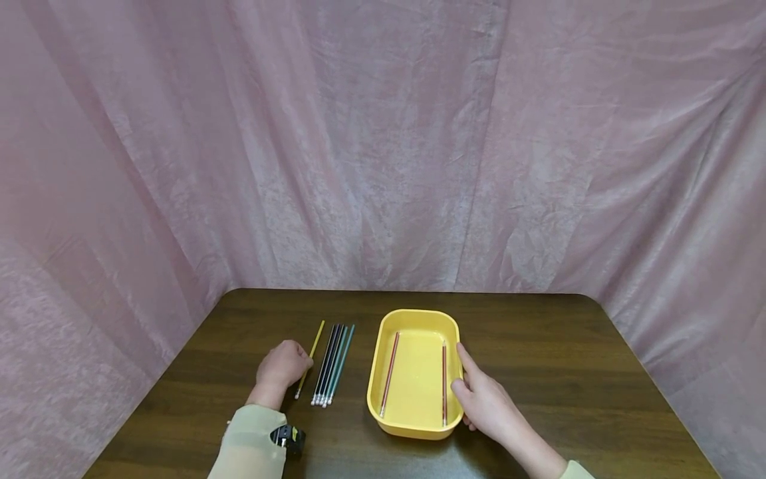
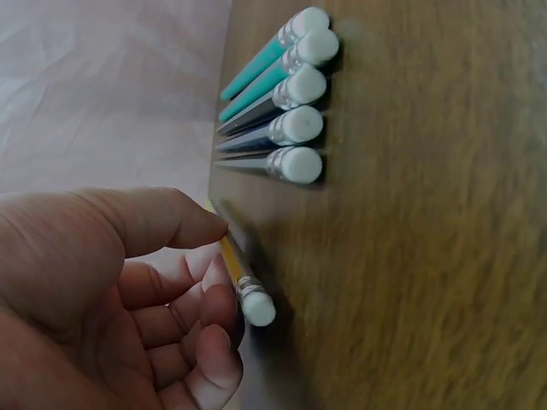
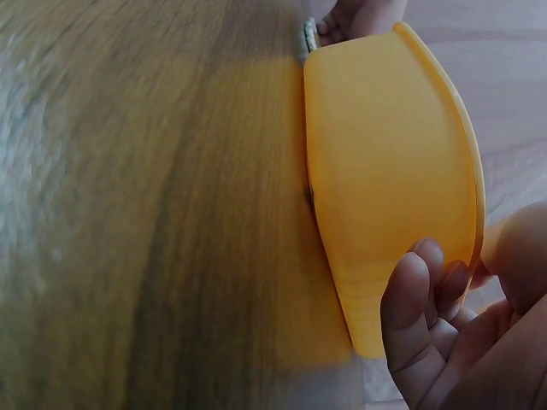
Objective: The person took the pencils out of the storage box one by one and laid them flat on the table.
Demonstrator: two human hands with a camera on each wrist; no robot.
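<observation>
My left hand (image 1: 284, 364) pinches a yellow pencil (image 1: 318, 337) between thumb and fingers, low over the table. Its white eraser end (image 2: 258, 309) points toward me in the left wrist view. Just right of it lies a row of black pencils (image 1: 328, 359) and teal pencils (image 1: 344, 359), erasers toward the near side. A yellow plastic bin (image 1: 417, 379) stands farther right. Inside it, one red pencil (image 1: 390, 372) lies along the left side and another red pencil (image 1: 445, 384) along the right. My right hand (image 1: 487, 402) holds the bin's right rim, thumb over the edge and fingers against the outer wall.
Everything stands on a dark wooden table (image 1: 550, 372) with rounded far corners. Pink curtains (image 1: 383, 146) hang behind it and at both sides. A black device (image 1: 288, 439) is strapped at the left wrist over a pale sleeve (image 1: 251, 442).
</observation>
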